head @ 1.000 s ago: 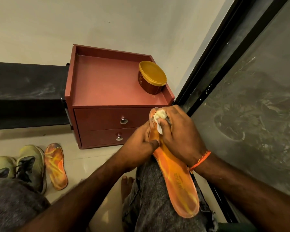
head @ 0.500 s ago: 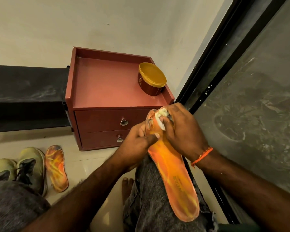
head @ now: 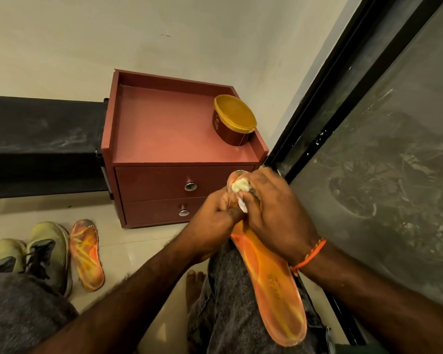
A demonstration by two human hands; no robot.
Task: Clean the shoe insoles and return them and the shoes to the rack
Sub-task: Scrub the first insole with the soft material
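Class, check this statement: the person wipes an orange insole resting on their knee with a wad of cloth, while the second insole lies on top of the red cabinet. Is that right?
Not quite. The head view shows the second insole on the floor beside the shoes, not on the red cabinet. The right hand does wipe the orange insole with the cloth.

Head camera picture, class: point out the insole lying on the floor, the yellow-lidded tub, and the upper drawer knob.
insole on the floor point(head: 87, 256), head view, middle of its orange top face.
yellow-lidded tub point(head: 234, 116), head view, centre of the lid.
upper drawer knob point(head: 190, 186), head view, its round metal face.
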